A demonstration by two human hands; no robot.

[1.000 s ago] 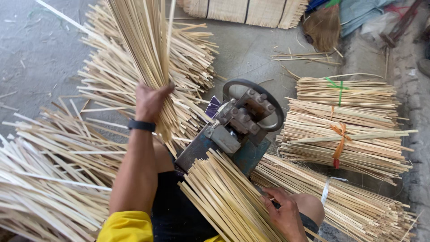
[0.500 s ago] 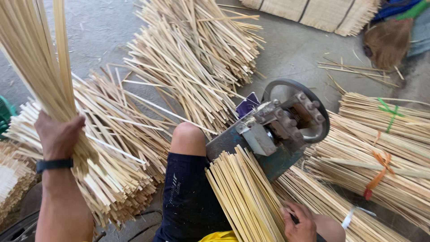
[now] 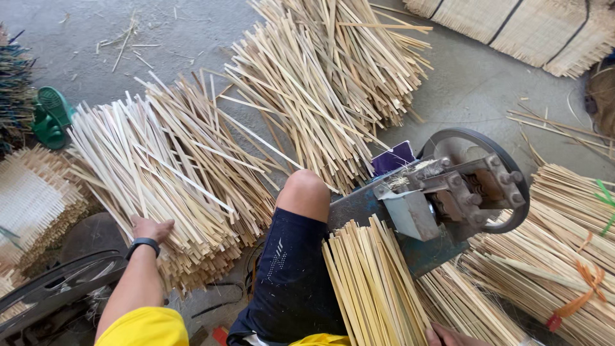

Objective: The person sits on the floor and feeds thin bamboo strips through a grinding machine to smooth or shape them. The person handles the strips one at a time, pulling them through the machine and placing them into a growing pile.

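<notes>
On the concrete floor at my left, my left hand, a black band at its wrist, rests with fingers spread flat against the near end of a loose pile of bamboo strips, clasping nothing. At the bottom edge, my right hand barely shows beneath a bundle of bamboo strips that leans toward the splitting machine; whether it grips I cannot tell. My bare knee sits between pile and machine.

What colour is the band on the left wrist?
Black; the wristband shows in the head view.
</notes>
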